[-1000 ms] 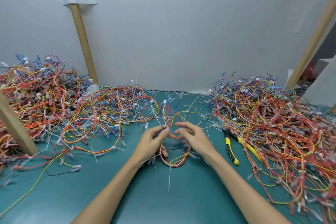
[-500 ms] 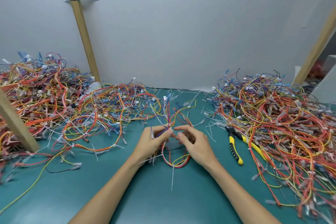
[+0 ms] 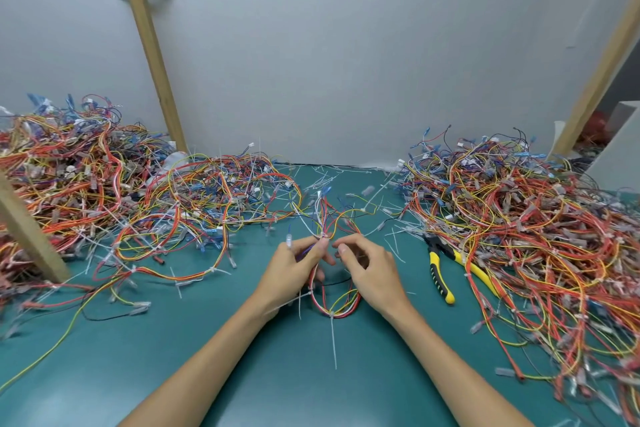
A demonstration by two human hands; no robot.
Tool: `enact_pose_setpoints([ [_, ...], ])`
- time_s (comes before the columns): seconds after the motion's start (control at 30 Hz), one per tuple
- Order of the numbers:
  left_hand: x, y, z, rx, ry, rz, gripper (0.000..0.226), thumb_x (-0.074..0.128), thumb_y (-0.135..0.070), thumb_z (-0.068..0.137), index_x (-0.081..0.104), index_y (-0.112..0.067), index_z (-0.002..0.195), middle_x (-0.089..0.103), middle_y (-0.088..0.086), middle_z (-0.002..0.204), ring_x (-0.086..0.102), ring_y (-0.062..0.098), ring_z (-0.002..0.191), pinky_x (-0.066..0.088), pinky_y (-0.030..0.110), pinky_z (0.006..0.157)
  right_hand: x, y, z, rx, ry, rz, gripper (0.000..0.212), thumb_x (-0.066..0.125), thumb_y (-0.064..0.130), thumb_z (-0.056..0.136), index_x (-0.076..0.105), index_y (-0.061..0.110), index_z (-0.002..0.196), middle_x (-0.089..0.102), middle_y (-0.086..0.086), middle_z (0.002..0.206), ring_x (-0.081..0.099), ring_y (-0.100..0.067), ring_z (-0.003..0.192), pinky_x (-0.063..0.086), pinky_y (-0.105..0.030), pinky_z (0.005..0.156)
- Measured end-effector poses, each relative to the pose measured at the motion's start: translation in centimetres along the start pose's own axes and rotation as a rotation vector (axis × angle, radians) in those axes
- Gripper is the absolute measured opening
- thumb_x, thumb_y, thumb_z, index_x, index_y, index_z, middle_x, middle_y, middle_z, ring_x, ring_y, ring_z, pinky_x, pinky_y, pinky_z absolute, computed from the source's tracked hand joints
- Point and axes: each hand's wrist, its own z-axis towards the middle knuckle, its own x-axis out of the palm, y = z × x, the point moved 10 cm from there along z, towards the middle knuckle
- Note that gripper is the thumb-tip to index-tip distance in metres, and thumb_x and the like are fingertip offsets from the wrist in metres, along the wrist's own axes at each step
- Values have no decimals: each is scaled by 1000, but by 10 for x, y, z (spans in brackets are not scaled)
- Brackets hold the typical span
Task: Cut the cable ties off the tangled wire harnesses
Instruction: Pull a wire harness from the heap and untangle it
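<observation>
A small looped wire harness of red, yellow and white wires lies on the green table in front of me. A white cable tie hangs from its lower bend, its tail pointing toward me. My left hand pinches the harness where the wires bunch together at the top. My right hand is beside it with fingers curled, its fingertips at the same bunch; whether they grip a wire I cannot tell. Yellow-handled cutters lie on the table to the right of my right hand, untouched.
Big tangled heaps of harnesses fill the left and right of the green table. Cut tie scraps litter the back centre. Wooden posts stand at the left, back left and right.
Both hands have lifted the top of the harness slightly and drawn closer together at the wire bunch. The cutters have not moved.
</observation>
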Motion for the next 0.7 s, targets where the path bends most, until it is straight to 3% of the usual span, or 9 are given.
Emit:
enact_pose_setpoints([
  [0.07, 2, -2, -3, -36, 0, -85, 26, 52, -26, 100, 69, -9, 90, 68, -4, 70, 54, 8, 49, 43, 18, 45, 0, 1, 0, -20, 17, -67, 10, 60, 23, 96, 69, 27, 96, 65, 18, 77, 58, 3, 74, 41, -12, 70],
  [0.2, -8, -9, -5, -55, -79, -230, 30, 48, -27, 100, 68, -7, 110, 66, -1, 73, 54, 9, 52, 44, 17, 51, 3, -4, -3, 8, 109, -183, 25, 52, 34, 99, 65, 26, 119, 65, 12, 106, 58, -8, 94, 40, -28, 95],
  [0.27, -23, -22, -3, 17, -166, -216, 30, 47, -21, 101, 68, 1, 101, 70, 3, 76, 59, 10, 61, 46, 14, 63, 0, -2, -4, 1, 124, -270, 29, 45, 39, 101, 59, 30, 125, 61, 15, 98, 57, -11, 99, 33, -32, 103],
  [0.37, -47, -52, 2, 137, -271, -114, 34, 50, -21, 100, 68, -6, 75, 73, 3, 74, 65, 16, 79, 48, 19, 80, -9, 1, -6, -19, 108, -301, 34, 35, 43, 104, 47, 35, 135, 62, 17, 76, 53, -1, 101, 24, -28, 107],
  [0.47, -60, -80, 22, 137, -253, -344, 27, 48, -22, 100, 65, -6, 86, 69, -1, 70, 71, 17, 70, 55, 25, 70, -20, 13, -6, -66, 76, -366, 32, 32, 44, 104, 53, 33, 125, 61, 19, 63, 52, 0, 89, 22, -26, 108],
  [0.53, -66, -103, 42, 139, -233, -435, 22, 47, -23, 101, 66, -13, 105, 67, -4, 72, 70, 13, 67, 53, 22, 62, -23, 22, -7, -66, 104, -335, 29, 35, 41, 103, 61, 29, 108, 54, 17, 55, 61, -8, 83, 34, -29, 99],
  [0.6, -70, -131, 65, 179, -217, -444, 26, 46, -24, 103, 61, -16, 122, 67, -5, 74, 69, 10, 70, 53, 19, 63, -22, 30, -12, -8, 167, -129, 23, 46, 36, 102, 66, 25, 98, 60, 12, 61, 68, -8, 74, 45, -31, 78],
  [0.7, -65, -162, 97, 201, -160, -489, 31, 46, -24, 103, 57, -13, 129, 68, -3, 79, 69, 10, 73, 55, 20, 68, -4, 56, -26, -4, 325, 228, 13, 59, 19, 97, 67, 24, 106, 72, -4, 76, 67, -16, 57, 49, -25, 59],
])
